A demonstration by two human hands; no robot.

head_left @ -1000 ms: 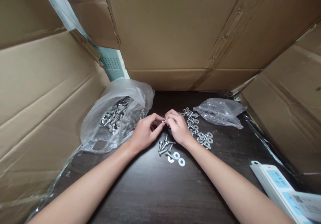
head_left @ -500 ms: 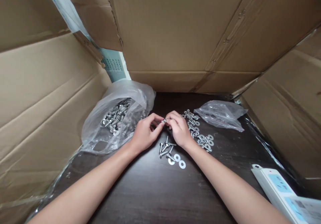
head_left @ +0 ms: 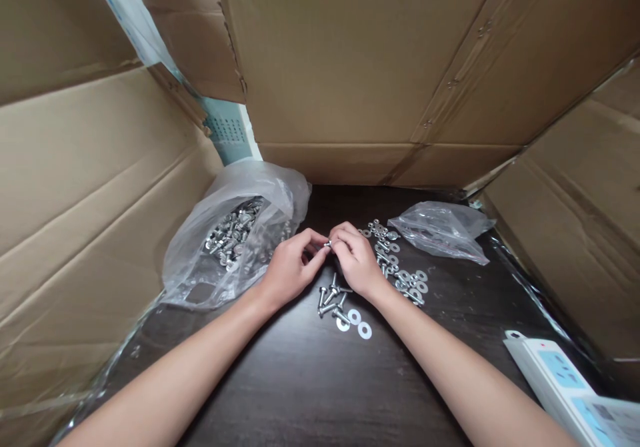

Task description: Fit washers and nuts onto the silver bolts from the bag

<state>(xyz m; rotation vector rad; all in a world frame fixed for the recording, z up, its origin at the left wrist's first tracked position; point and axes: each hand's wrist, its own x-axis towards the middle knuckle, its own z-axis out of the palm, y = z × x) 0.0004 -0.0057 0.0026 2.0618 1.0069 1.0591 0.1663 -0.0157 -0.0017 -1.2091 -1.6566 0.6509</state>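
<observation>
My left hand point(head_left: 296, 263) and my right hand point(head_left: 357, 260) meet above the dark table, fingertips pinched round one small metal bolt point(head_left: 327, 244). Most of the bolt is hidden by the fingers, so I cannot tell whether a nut is on it. Just below the hands lies a small heap of bolts point(head_left: 331, 300). Beside that heap are several flat washers point(head_left: 365, 330). To the right of my right hand, more washers point(head_left: 421, 277), nuts and bolts are spread in a loose band, partly behind the wrist.
A clear plastic bag point(head_left: 200, 233) full of bolts stands open at the left. A flatter plastic bag point(head_left: 443, 230) lies at the back right. The power strip point(head_left: 555, 380) sits at the front right. Cardboard walls point(head_left: 350, 67) enclose the table point(head_left: 300, 380).
The fingers of both hands have shifted slightly around the bolt, and less of it shows now. The heap and the washers have stayed in place.
</observation>
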